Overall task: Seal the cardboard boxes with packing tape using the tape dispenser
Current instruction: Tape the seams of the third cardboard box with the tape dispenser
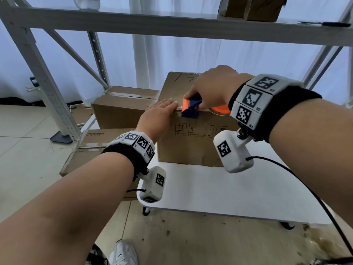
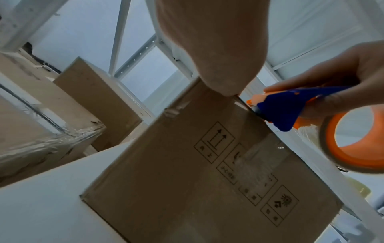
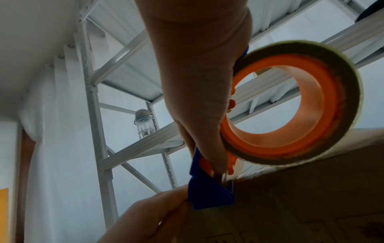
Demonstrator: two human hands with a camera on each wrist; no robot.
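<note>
The white metal shelving [image 1: 45, 77] rose behind the cardboard box [image 1: 191, 142]; the white tabletop [image 1: 219, 188] carried that box, which stood upright with its printed symbols facing the person; two more boxes [image 1: 122, 109] lay to its left, beyond the tabletop's edge; the left hand [image 1: 158, 113] lay flat, fingers straight, pressing the box's top front edge; the right hand [image 1: 212, 88] gripped the blue-and-orange tape dispenser [image 1: 191, 108] at that same edge, just beside the left fingertips; clear tape [image 2: 259, 157] ran down the box's front.
</note>
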